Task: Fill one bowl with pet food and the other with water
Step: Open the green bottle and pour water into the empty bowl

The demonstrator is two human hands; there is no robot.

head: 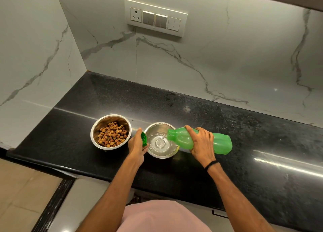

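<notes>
While your right hand [202,144] grips the green bottle [201,139] lying near-level, mouth leftward over the water bowl [161,141] | left hand [137,146] pinches the cap [144,138] beside its rim | kibble bowl [111,132] stands farther left.

Table [227,127]: two bowls side by side near its front edge. Left bowl [97,127], pet food [111,134] in it. Right bowl [153,155], water [160,143] in it. Bottle [222,144] tilted over the right bowl's right rim. Cap [144,138] between the bowls.
</notes>
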